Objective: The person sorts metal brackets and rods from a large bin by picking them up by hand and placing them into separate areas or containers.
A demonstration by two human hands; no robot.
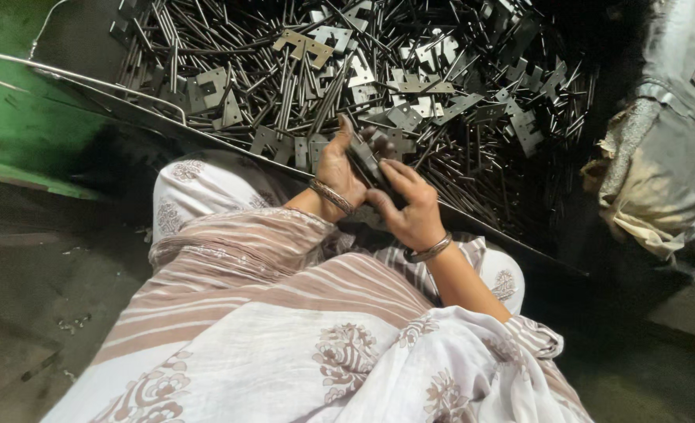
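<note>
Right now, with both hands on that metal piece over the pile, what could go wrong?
1. Both bare hands, left hand and right hand, grip a dark metal plate; its stamped edges could cut fingers.
2. The pile of thin rods and flat brackets lies loose right beneath; reaching in could jab a hand.
3. The loose patterned cloth hangs close to the tray edge and might snag.

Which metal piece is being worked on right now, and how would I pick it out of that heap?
Start at the big tray heaped with thin metal rods and flat notched plates. At its near edge, above the person's lap, the left hand and right hand meet. The dark metal piece is the only one lifted off the heap, pinched between both hands.
</note>
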